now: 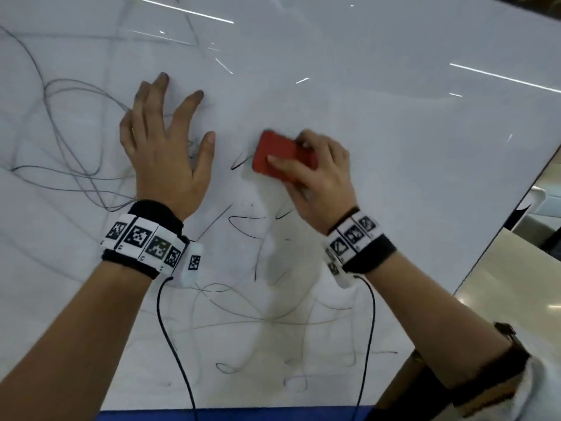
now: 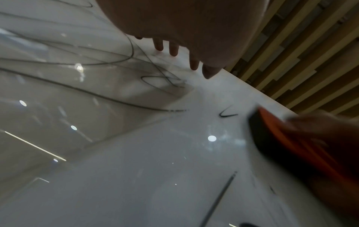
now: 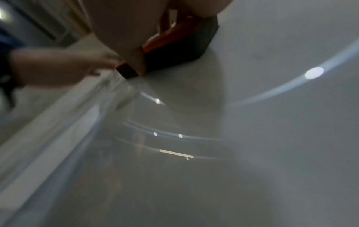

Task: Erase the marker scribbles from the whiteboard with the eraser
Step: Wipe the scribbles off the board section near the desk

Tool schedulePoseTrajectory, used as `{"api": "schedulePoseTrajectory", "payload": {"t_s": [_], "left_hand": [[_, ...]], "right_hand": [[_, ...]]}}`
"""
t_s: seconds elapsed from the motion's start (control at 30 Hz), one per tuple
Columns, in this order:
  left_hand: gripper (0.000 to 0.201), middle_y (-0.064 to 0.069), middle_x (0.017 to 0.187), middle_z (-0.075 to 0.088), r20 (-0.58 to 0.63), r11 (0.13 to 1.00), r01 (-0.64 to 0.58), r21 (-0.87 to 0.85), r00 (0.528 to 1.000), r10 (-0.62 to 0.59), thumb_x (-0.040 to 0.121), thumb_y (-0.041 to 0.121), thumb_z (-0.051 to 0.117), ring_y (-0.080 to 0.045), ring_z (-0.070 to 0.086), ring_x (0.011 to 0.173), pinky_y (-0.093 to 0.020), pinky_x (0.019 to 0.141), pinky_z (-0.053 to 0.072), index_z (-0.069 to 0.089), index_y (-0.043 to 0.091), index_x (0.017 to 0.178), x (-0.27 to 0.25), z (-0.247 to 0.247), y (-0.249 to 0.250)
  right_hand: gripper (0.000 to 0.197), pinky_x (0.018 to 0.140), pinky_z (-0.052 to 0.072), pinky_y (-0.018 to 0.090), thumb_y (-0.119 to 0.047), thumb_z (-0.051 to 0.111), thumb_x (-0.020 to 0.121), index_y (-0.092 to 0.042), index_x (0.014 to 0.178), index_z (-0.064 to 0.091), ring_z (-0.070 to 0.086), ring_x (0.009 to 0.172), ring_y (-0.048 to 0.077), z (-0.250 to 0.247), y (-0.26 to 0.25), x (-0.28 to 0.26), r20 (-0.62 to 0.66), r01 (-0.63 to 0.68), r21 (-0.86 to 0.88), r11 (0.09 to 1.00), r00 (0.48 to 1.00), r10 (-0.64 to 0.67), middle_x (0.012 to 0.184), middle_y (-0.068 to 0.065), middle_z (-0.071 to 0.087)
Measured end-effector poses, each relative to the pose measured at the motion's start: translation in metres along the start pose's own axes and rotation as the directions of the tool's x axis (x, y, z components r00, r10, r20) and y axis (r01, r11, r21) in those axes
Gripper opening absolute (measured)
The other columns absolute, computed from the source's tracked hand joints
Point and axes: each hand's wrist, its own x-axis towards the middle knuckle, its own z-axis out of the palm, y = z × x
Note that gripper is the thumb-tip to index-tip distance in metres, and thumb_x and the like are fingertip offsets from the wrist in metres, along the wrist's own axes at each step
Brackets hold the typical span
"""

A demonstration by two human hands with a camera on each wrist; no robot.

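A glossy whiteboard (image 1: 394,132) fills the head view, covered at left and bottom with thin dark marker scribbles (image 1: 76,141). My right hand (image 1: 315,174) grips a red eraser (image 1: 274,153) with a dark felt underside and holds it flat on the board's middle. A short black stroke (image 1: 239,162) lies just left of the eraser. My left hand (image 1: 165,138) lies flat on the board with fingers spread, left of the eraser. In the left wrist view the eraser (image 2: 287,142) is blurred at right, near a small tick mark (image 2: 227,113). The right wrist view shows the eraser (image 3: 180,50) under my palm.
The board's right edge (image 1: 501,226) slants down toward a beige tabletop (image 1: 516,287). A blue strip (image 1: 243,414) runs under the board's near edge. Black cables (image 1: 170,335) hang from both wristbands across the lower board. The board's upper right is free of marks.
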Motion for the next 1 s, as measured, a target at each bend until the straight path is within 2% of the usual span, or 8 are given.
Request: {"api": "schedulePoseTrajectory", "payload": {"t_s": [0.17, 0.3, 0.47, 0.63, 0.73, 0.8, 0.9, 1.0], "left_hand": [[0.051, -0.01, 0.167, 0.028, 0.037, 0.998, -0.039, 0.046, 0.999, 0.037, 0.106, 0.042, 0.045, -0.034, 0.025, 0.155, -0.056, 0.122, 0.02, 0.044, 0.029, 0.154, 0.004, -0.007, -0.006], [0.053, -0.009, 0.168, 0.026, 0.037, 0.999, -0.021, 0.05, 0.999, 0.019, 0.104, 0.042, 0.047, -0.033, 0.023, 0.156, -0.057, 0.123, 0.02, 0.044, 0.028, 0.155, 0.002, -0.003, -0.004], [0.05, -0.009, 0.169, 0.025, -0.027, 0.999, 0.051, -0.019, 0.998, -0.051, 0.104, 0.04, 0.05, -0.032, 0.02, 0.158, -0.057, 0.123, 0.017, 0.045, 0.025, 0.152, -0.002, 0.011, 0.008], [0.049, -0.008, 0.169, 0.023, -0.018, 0.997, 0.081, -0.017, 0.997, -0.081, 0.103, 0.029, 0.049, -0.03, 0.018, 0.158, -0.056, 0.123, 0.013, 0.045, 0.024, 0.152, -0.002, 0.008, 0.01], [0.054, -0.009, 0.168, 0.026, 0.051, 0.999, 0.015, 0.041, 0.999, -0.017, 0.1, 0.019, 0.047, -0.031, 0.024, 0.156, -0.055, 0.122, 0.016, 0.046, 0.024, 0.154, 0.002, -0.009, 0.0], [0.061, -0.007, 0.17, 0.023, 0.151, 0.994, -0.058, 0.097, 0.988, 0.043, 0.098, 0.015, 0.046, -0.028, 0.024, 0.157, -0.053, 0.123, 0.016, 0.041, 0.024, 0.158, 0.004, -0.022, -0.011], [0.074, 0.0, 0.173, 0.018, 0.287, 0.989, -0.114, 0.089, 0.954, 0.084, 0.093, 0.007, 0.044, -0.021, 0.019, 0.159, -0.048, 0.125, 0.011, 0.029, 0.023, 0.163, 0.006, -0.041, -0.029], [0.079, -0.002, 0.169, 0.028, 0.276, 0.984, -0.162, 0.075, 0.951, 0.136, 0.084, 0.001, 0.046, -0.023, 0.026, 0.157, -0.048, 0.123, 0.016, 0.037, 0.021, 0.16, 0.019, -0.059, -0.04]], "right_hand": [[0.044, 0.092, 0.047, 0.049, -0.013, 0.075, 0.084, -0.037, 0.121, 0.065, 0.052, 0.111, 0.034, -0.005, 0.028, -0.136, 0.271, 0.215, -0.006, 0.977, 0.941, -0.206, 0.131, 0.01, 0.051], [0.038, 0.092, 0.045, 0.046, -0.016, 0.069, 0.087, -0.036, 0.12, 0.066, 0.053, 0.108, 0.032, -0.015, 0.043, -0.098, 0.346, 0.383, 0.023, 0.923, 0.864, -0.367, 0.127, 0.011, 0.057], [0.033, 0.096, 0.037, 0.042, -0.022, 0.078, 0.082, -0.033, 0.113, 0.076, 0.052, 0.11, 0.033, -0.014, 0.025, 0.026, 0.123, 0.073, 0.038, 0.997, 0.989, -0.077, 0.126, 0.01, 0.061], [0.036, 0.093, 0.043, 0.043, -0.021, 0.074, 0.081, -0.031, 0.115, 0.076, 0.055, 0.111, 0.033, -0.004, -0.004, 0.115, -0.213, -0.14, 0.083, 0.987, 0.965, 0.155, 0.128, 0.011, 0.06], [0.038, 0.096, 0.041, 0.045, -0.016, 0.074, 0.083, -0.03, 0.118, 0.075, 0.054, 0.113, 0.035, 0.021, -0.028, 0.065, -0.185, -0.1, 0.129, 0.987, 0.975, 0.123, 0.131, 0.014, 0.06], [0.044, 0.094, 0.04, 0.045, -0.009, 0.077, 0.076, -0.03, 0.114, 0.076, 0.054, 0.11, 0.035, 0.044, -0.048, -0.01, -0.006, 0.029, 0.138, 0.99, 1.0, -0.028, 0.129, 0.015, 0.061], [0.048, 0.095, 0.038, 0.043, -0.005, 0.069, 0.072, -0.032, 0.111, 0.074, 0.06, 0.106, 0.033, 0.059, -0.067, -0.103, 0.232, 0.112, 0.193, 0.975, 0.96, -0.156, 0.13, 0.01, 0.054], [0.044, 0.095, 0.038, 0.041, -0.008, 0.062, 0.074, -0.033, 0.108, 0.074, 0.06, 0.103, 0.031, 0.054, -0.063, -0.082, 0.234, 0.118, 0.225, 0.967, 0.957, -0.171, 0.127, 0.007, 0.055]]}}
